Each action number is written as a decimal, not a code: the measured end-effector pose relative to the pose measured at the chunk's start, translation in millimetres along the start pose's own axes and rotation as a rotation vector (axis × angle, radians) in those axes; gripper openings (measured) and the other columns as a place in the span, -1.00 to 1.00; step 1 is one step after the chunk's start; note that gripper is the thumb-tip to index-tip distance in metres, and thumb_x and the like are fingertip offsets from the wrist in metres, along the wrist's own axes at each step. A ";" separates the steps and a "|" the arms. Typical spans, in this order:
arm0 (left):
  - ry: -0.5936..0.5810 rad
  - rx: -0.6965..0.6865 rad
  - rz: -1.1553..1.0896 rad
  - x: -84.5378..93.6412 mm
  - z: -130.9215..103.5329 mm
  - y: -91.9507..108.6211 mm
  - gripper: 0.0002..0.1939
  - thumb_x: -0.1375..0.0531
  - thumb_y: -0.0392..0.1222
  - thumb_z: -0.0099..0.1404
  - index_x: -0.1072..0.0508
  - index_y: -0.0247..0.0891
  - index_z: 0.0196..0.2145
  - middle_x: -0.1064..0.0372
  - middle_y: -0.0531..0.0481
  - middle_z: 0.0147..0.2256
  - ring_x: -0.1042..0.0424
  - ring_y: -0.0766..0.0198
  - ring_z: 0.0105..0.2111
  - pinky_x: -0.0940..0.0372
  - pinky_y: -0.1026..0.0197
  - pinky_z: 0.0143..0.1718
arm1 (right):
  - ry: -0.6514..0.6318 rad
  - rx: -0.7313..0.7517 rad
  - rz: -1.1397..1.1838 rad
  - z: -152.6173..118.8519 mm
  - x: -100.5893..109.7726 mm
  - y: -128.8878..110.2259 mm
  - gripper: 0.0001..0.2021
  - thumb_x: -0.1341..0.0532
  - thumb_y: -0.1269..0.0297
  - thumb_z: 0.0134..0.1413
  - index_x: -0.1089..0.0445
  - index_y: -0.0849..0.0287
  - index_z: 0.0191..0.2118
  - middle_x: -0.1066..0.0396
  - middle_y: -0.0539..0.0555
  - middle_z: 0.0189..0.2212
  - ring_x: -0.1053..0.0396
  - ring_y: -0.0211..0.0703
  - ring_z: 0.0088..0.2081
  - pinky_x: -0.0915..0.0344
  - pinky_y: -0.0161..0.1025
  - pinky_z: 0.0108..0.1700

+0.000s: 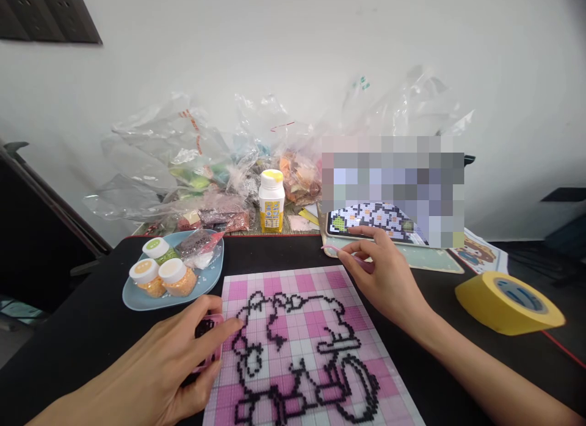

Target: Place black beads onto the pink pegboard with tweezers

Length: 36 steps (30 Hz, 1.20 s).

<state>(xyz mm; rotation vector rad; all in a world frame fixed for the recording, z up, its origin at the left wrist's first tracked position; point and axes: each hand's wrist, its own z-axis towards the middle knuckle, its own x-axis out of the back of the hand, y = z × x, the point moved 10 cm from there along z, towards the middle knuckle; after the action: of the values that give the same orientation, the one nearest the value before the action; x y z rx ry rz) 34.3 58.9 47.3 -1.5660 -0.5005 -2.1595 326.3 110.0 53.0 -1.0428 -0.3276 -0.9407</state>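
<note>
My left hand grips a small pink box with black beads in it, at the left edge of a pink-and-white checked pegboard. Its index fingertip rests over the board's edge. Lines of black beads form a cartoon outline on the pegs. Beyond the board's far right corner, my right hand holds slim pink tweezers, their tip pointing left. One finger of that hand reaches to the lower edge of a tablet, whose screen displays a gridded pattern; its upper part is blurred out.
At left, a blue plate carries several bead jars and a bag of dark beads. A white-and-yellow bottle stands before heaped plastic bags. Yellow tape and a printed picture lie at right.
</note>
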 end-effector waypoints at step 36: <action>-0.004 0.013 0.048 -5.2 -1.0 0.8 -0.55 -0.08 -0.26 0.40 -0.36 -0.02 0.21 -0.30 -0.10 0.04 -0.57 0.24 -0.17 -0.46 0.32 -0.16 | -0.091 0.051 0.015 16.1 -8.3 21.6 -0.60 -0.15 -0.07 0.21 -0.45 0.15 -0.43 -0.19 0.29 0.30 -0.36 -0.27 -0.51 -0.40 -0.08 -0.37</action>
<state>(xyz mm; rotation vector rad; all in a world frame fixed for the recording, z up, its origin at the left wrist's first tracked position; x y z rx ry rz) 35.4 58.4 42.1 -1.5599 -0.4722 -2.1145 341.5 131.6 43.1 -1.0419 -0.4165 -0.8692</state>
